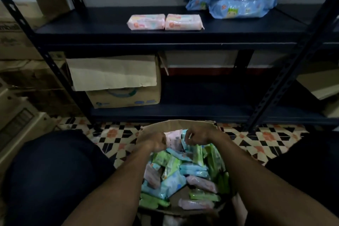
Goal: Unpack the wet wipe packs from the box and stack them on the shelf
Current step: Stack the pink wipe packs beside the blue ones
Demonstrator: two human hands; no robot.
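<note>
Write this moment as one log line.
stage: picking | left hand: in box, grip unclear | right hand: same | shelf: two pink packs

I'm looking at the cardboard box (207,124) down on the floor, open at the top and crammed with small wet wipe packs (174,180) in green, light blue and pink. They lie every which way, some flat, some on edge. At the far end one pink pack (172,138) stands upright, gripped by the left hand (157,142). Up on the dark shelf (91,29), two pink packs (146,22) lie flat, end to end and touching, near the front edge. Right of them, larger blue packs (242,8) sit stacked two high.
</note>
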